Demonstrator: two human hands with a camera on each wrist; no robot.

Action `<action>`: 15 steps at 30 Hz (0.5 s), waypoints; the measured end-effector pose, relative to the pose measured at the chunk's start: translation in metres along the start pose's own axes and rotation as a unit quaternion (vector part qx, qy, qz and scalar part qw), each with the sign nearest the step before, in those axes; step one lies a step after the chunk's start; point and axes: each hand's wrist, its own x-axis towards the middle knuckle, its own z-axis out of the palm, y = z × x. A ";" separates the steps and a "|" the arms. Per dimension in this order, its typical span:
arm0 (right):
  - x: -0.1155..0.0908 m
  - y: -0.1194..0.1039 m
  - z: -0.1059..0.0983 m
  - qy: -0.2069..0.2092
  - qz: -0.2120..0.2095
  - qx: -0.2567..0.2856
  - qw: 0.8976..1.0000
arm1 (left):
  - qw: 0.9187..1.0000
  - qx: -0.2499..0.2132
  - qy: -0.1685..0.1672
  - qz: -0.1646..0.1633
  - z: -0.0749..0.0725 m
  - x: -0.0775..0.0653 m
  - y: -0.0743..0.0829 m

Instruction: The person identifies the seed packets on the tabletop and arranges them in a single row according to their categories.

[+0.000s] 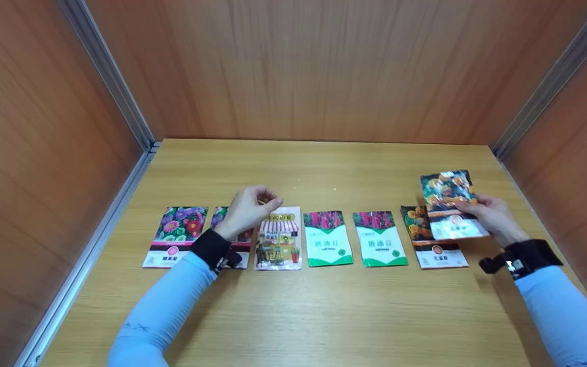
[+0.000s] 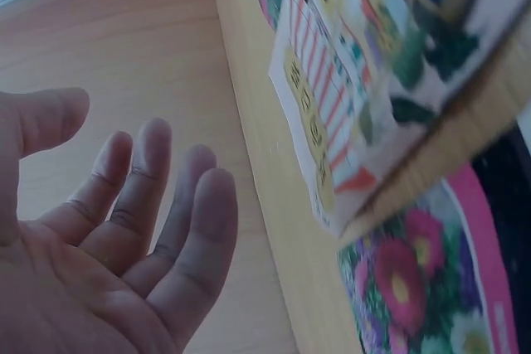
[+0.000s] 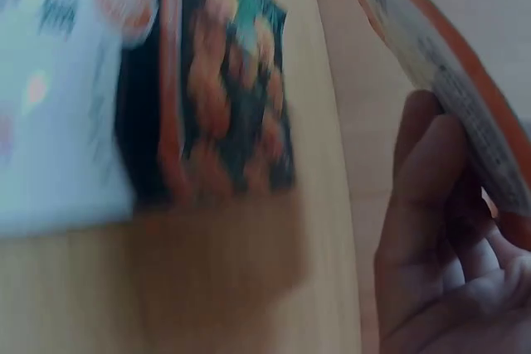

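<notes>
My right hand (image 1: pixel 498 218) pinches a seed packet (image 1: pixel 449 196) with orange flowers by its right edge, thumb on the printed front. It is held up over a second orange-flower packet (image 1: pixel 441 257) lying on the table, overlapping it in the head view. In the right wrist view, the fingers (image 3: pixel 431 172) lie behind the held packet (image 3: pixel 465 80). My left hand (image 1: pixel 246 210) holds nothing, its fingers loosely bent, above a packet printed with a striped-awning shop (image 1: pixel 278 247) and a packet of pink and purple flowers (image 1: pixel 242 260) that it partly hides.
Two white-and-green packets (image 1: pixel 328 244) with pink blooms lie mid-row, and another pink-and-purple-flower packet (image 1: pixel 174 229) is at the row's left end. Wood-grain panels (image 1: pixel 324 66) with metal corner strips (image 1: pixel 115 76) enclose the table (image 1: pixel 324 316) at the back and sides.
</notes>
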 end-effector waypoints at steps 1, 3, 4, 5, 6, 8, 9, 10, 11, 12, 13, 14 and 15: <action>-0.001 0.007 -0.006 -0.003 0.008 -0.008 1.000 | 1.000 0.019 0.005 0.001 -0.001 -0.002 0.000; -0.001 0.019 -0.018 -0.013 0.023 -0.025 0.999 | 0.999 0.050 0.015 0.005 -0.002 -0.006 0.000; -0.002 0.024 -0.024 -0.018 0.031 -0.030 0.999 | 0.998 0.064 0.020 0.007 -0.003 -0.007 0.000; -0.002 0.028 -0.029 -0.021 0.038 -0.036 0.998 | 0.996 0.080 0.024 0.011 -0.003 -0.008 0.001; -0.002 0.032 -0.033 -0.024 0.044 -0.039 0.998 | 0.995 0.098 0.029 0.014 -0.003 -0.009 0.002; -0.002 0.039 -0.041 -0.027 0.053 -0.044 0.997 | 0.990 0.132 0.038 0.022 -0.003 -0.010 0.003; -0.001 0.042 -0.044 -0.028 0.058 -0.042 0.997 | 0.987 0.150 0.044 0.026 -0.003 -0.011 0.003; -0.001 0.044 -0.047 -0.031 0.064 -0.043 0.997 | 0.984 0.167 0.049 0.031 -0.002 -0.011 0.002; -0.001 0.047 -0.049 -0.033 0.069 -0.045 0.996 | 0.981 0.183 0.055 0.036 -0.002 -0.011 0.001; -0.001 0.050 -0.051 -0.036 0.073 -0.045 0.996 | 0.978 0.196 0.063 0.041 -0.002 -0.010 0.000; 0.000 0.052 -0.052 -0.039 0.076 -0.043 0.995 | 0.975 0.207 0.071 0.050 -0.002 -0.010 -0.003; 0.000 0.055 -0.054 -0.040 0.079 -0.041 0.995 | 0.972 0.216 0.080 0.055 -0.002 -0.009 -0.006; 0.000 0.057 -0.055 -0.040 0.081 -0.045 0.995 | 0.969 0.223 0.087 0.059 -0.002 -0.009 -0.009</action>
